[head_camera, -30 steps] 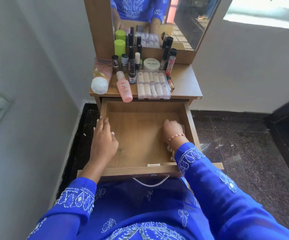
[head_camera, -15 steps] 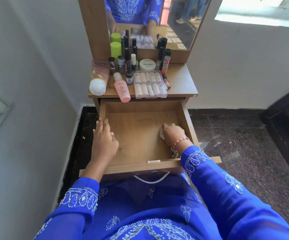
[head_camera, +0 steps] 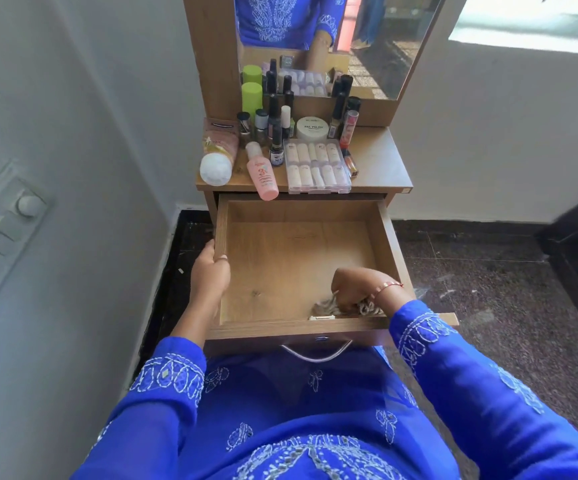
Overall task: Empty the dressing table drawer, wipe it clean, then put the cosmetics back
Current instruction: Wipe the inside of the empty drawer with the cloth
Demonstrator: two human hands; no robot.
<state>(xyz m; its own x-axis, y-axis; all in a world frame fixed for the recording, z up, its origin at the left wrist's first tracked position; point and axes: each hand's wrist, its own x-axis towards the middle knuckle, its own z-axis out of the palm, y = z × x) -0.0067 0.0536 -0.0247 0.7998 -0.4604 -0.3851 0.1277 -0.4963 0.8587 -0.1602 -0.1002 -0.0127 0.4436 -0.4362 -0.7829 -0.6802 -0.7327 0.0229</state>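
1. Two hands in play. Right hand (head_camera: 353,287) curled down over a crumpled pale cloth (head_camera: 329,306), gripping it against the drawer floor at the near right corner, just behind the front panel. One thin bracelet on that wrist.
2. Left hand (head_camera: 210,270) on the outside of the drawer's left wall, thumb hooked over the rim, fingers wrapped round the edge; holds nothing else.
3. One drawer (head_camera: 298,258), light wood grain, pulled well out toward the person, long axis running left to right. Only the cloth and the right hand are inside it. One curved metal handle (head_camera: 317,353) on the front panel.
4. Dressing table top (head_camera: 377,164) sits just behind and above the drawer; the cosmetics are crowded on its left and middle.
5. Near edge of the top: one pink bottle (head_camera: 263,174) lying down, cap away from the person, base overhanging the edge; one clear box of nail tips (head_camera: 317,166) lying flat, two rows inside; one pink tube (head_camera: 218,150) lying with its white cap toward the person.
6. Further back: one white round jar (head_camera: 311,127) labelled NAIL POLISH, a cluster of small upright dark-capped bottles (count unclear), one green cylinder (head_camera: 251,97).
7. One mirror (head_camera: 384,46) behind, doubling the items.
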